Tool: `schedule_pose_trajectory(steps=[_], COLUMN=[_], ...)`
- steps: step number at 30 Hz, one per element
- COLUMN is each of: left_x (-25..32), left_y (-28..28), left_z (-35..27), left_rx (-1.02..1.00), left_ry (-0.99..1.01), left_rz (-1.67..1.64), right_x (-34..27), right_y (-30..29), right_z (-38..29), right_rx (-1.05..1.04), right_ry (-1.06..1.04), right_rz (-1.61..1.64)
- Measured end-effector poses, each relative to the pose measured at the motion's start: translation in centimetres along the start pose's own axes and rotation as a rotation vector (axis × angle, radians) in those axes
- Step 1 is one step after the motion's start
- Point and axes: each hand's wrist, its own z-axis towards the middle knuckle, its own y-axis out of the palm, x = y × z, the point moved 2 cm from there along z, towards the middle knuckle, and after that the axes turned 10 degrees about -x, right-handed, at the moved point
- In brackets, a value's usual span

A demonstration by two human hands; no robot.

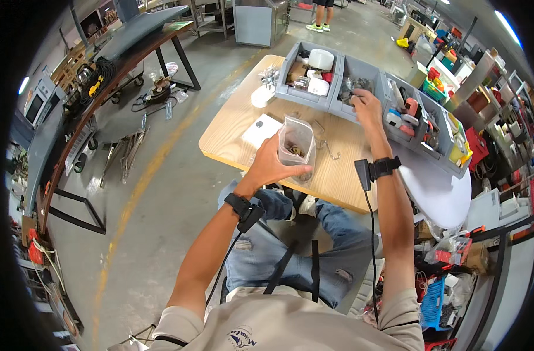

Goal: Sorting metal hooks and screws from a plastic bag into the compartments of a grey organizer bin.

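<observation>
My left hand [269, 163] grips a clear plastic zip bag [298, 131] upright at the table's front edge. The bag's mouth gapes, and small brass-coloured pieces [296, 150] show inside. My right hand [367, 107] reaches over the front of a grey plastic bin [348, 109], the second from the left. Small dark grey parts [362, 84] lie in that bin near my fingertips. Whether the fingers pinch one of them is too small to tell. To the right of the bag, a metal S-shaped hook [329, 149] rests on the wooden tabletop [232, 127].
Left of the bag lies a white square plate [261, 130], with a round white object [262, 95] behind it. Other grey bins [308, 98] hold mixed parts. A white rounded surface [442, 193] adjoins at right. Cables run from both wrist straps [383, 168]. Someone's legs [324, 15] stand far back.
</observation>
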Motion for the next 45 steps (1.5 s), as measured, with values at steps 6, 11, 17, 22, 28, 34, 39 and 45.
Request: schedule_pose_trajectory(steps=[6,11,17,22,28,34,39,45], left_x=[2.1,2.0,1.2,0.9,0.8,0.2,1.6,0.5], left_y=[-0.2,0.3,0.5,0.5,0.7,0.3,0.6,0.3], left_z=[0.3,0.5,0.5,0.3,0.3,0.1,-0.1,-0.4], left_rx=[-0.046,-0.013,-0.037,-0.048,-0.043,-0.034,-0.043,0.016], left_ry=[0.015,0.040,0.063,0.014,0.015,0.051,0.031,0.072], left_rz=[-0.055,-0.189,-0.130,-0.184,-0.164,-0.109,-0.155,-0.186], right_x=[2.9,1.6,0.9,-1.7,1.6,1.9,2.4,1.1], right_y=[0.9,2.8,5.9,7.7,7.4,4.8,4.1,4.1], right_z=[-3.5,-5.2,-4.0,-5.9,-4.2,-4.3,-4.1,-5.1], right_rx=[-0.547,-0.660,-0.652,-0.561,-0.511,-0.620,-0.675,-0.681], right_ry=[-0.139,-0.080,-0.167,0.058,-0.053,0.077,0.100,0.125], right_rz=[-0.200,-0.112,-0.110,-0.506,-0.282,0.192,0.249,0.217])
